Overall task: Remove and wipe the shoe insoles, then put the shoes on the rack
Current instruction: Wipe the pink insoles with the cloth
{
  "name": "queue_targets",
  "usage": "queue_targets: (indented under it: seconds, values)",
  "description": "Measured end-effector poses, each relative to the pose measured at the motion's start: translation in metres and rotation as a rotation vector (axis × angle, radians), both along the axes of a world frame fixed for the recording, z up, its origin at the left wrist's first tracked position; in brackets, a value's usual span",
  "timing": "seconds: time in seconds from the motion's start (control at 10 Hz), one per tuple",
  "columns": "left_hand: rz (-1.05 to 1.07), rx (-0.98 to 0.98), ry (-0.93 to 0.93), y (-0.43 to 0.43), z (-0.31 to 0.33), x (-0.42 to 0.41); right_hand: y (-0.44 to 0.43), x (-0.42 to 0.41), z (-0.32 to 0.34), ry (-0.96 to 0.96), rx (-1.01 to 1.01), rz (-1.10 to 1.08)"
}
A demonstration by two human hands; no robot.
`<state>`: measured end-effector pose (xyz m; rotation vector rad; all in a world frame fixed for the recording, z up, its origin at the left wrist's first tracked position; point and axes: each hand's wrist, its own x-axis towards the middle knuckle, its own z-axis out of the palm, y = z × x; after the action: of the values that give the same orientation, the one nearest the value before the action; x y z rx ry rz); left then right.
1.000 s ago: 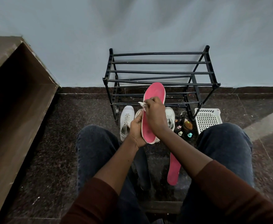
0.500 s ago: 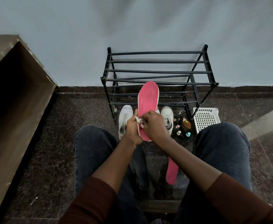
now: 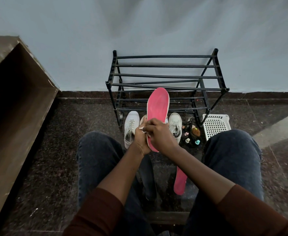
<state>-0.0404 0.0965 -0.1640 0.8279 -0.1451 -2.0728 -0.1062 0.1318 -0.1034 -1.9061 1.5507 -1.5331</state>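
Sliding down from near the toe end, the right hand [image 3: 160, 136] is now working close to the heel of the pink insole [image 3: 158, 114], its fingers curled round a small white wipe [image 3: 144, 131]. Beneath it the left hand [image 3: 140, 138] is gripping the heel end and holding the insole upright in front of the knees. Judging by this, the wiping step is in hand: 1 insole is being cleaned while the second insole [image 3: 179, 182] is lying flat on the floor between the legs. Next the person is probably needing to swap insoles (or refit them). Both look like thin, flexible foam with a pale edge. 2 white lace-up shoes [image 3: 131, 128] are waiting on the speckled stone floor [image 3: 82, 123], just in front of the black rack [image 3: 165, 75], whose round bars are carrying nothing yet.
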Motion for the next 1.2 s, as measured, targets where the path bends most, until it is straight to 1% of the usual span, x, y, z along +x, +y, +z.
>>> queue_targets:
  seconds: [0.1,0.2,0.3,0.4,0.5,0.7,0.8,0.9,1.0,1.1,1.2]
  values:
    - [0.011,-0.027,-0.019,-0.002,-0.001,0.001,-0.003,-0.017,0.005,0.403,0.346,0.240]
    - [-0.041,-0.059,-0.017,-0.001,0.010,0.002,-0.016,-0.018,0.013,0.353,0.353,0.128]
    - [-0.086,-0.064,0.023,0.004,0.021,-0.001,-0.036,-0.020,0.021,0.295,0.357,-0.024]
    - [-0.098,-0.048,-0.024,0.006,0.023,-0.002,-0.043,-0.019,0.024,0.291,0.348,-0.047]
    - [-0.059,-0.039,-0.007,0.005,0.018,0.001,-0.033,-0.017,0.016,0.318,0.377,0.068]
    - [-0.085,-0.008,-0.027,0.003,0.010,0.002,0.004,-0.020,0.007,0.354,0.455,0.153]
    - [-0.093,-0.019,-0.038,0.001,0.013,0.003,0.009,-0.026,0.004,0.317,0.526,0.179]
    - [-0.096,-0.028,-0.016,0.000,0.016,0.004,0.010,-0.030,0.005,0.074,0.558,0.010]
    - [-0.077,-0.071,0.016,-0.003,0.020,0.007,0.012,-0.030,0.009,-0.112,0.633,-0.123]
    - [-0.056,-0.119,0.045,-0.002,0.022,0.009,0.005,-0.032,0.012,-0.202,0.819,-0.078]
    - [-0.090,-0.120,0.064,0.002,0.026,0.010,-0.006,-0.039,0.015,-0.333,0.948,-0.054]
